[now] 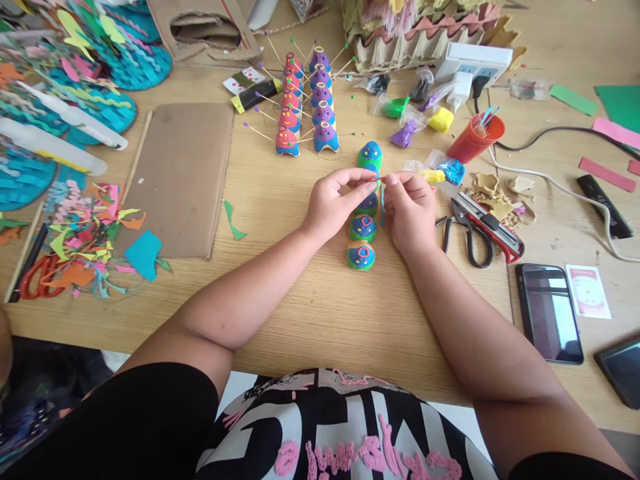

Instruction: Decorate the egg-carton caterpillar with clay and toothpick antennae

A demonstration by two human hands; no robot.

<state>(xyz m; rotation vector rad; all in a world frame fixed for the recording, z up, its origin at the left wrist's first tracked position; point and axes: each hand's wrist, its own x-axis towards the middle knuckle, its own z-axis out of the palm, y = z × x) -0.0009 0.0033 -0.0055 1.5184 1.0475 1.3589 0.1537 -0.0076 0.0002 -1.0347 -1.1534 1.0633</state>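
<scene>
My left hand (331, 201) and my right hand (413, 208) meet fingertip to fingertip over a row of egg-carton cups. Both pinch a thin red strip (377, 179), whose material is too small to tell. A slim blue stick (383, 208) shows beside my right fingers; whether they touch it is unclear. Below is the egg-carton row (362, 229), covered in blue and green clay with yellow dots. Red rings mark its two nearest cups, and my fingers partly cover the middle ones.
Red and purple egg-carton rows (325, 107) with stick feelers stand farther back. Rightward lie clay packets (404, 133), a red cup (475, 138), pliers (467, 233), a utility knife (493, 223) and a phone (550, 313). Cardboard (175, 180) and paper scraps (95, 233) lie left.
</scene>
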